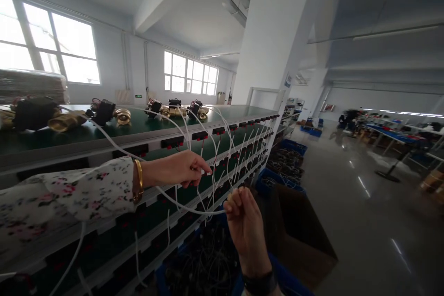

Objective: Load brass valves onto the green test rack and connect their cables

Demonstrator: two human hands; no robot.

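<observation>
My left hand, in a floral sleeve with a gold bracelet, reaches across the front of the rack; its fingers are closed on a small white piece at the fingertips. Lower and to the right, my right hand is raised with its fingers pinched round the end of a white cable. That cable curves down from the upper shelf, passing below my left forearm. Black devices with brass valves stand on the green top shelf, and white cables hang from them.
Black connectors line the rack edges. Below are blue bins full of dark cabled parts. An open cardboard box stands at the right. Beyond are a white pillar, a floor stand and long work tables.
</observation>
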